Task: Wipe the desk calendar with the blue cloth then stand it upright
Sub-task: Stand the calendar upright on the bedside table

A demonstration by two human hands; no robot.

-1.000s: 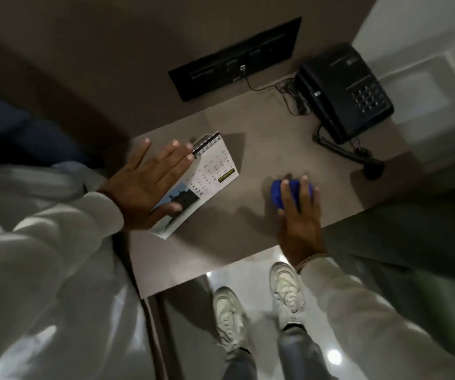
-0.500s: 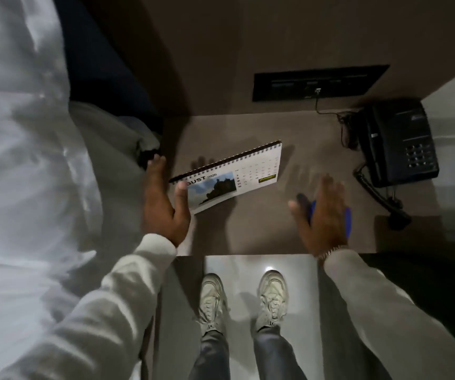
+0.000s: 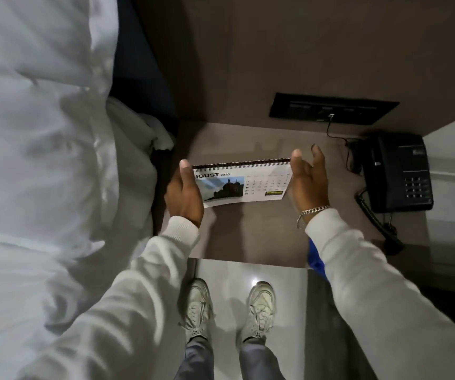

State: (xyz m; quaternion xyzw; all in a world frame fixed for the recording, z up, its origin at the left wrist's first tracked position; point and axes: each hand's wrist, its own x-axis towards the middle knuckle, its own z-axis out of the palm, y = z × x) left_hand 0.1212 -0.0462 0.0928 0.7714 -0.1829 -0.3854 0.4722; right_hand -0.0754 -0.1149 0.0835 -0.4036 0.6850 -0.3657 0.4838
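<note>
**Two hands now on the calendar, cloth let go**

Both hands frame the desk calendar [image 3: 241, 185] over the worktop [image 3: 251, 231]. Left hand [image 3: 183, 194] grips its left end, thumb on the front page, fingers hidden behind. Right hand [image 3: 307, 182] cups the right end, fingers loosely curled, thumb by the spiral binding; contact looks light, cannot tell if it really pinches.

Changed: a second ago the calendar lay flat under the left palm and the right hand pressed the blue cloth [image 3: 314, 257]. Half a second ago the left hand alone was tipping it up while the right was lifting off the cloth. Now the right hand has crossed over and the calendar's "August" page faces the camera, spiral edge on top. The cloth sits at the front edge of the worktop, mostly hidden under the right sleeve, held by neither hand.

Meaning: wiping looks finished, standing step in progress. Whether the base is down on the worktop or opened into an easel, cannot tell. Next probably spreading the base and releasing. Phone [image 3: 397, 172] sits well to the right, out of the way.
</note>
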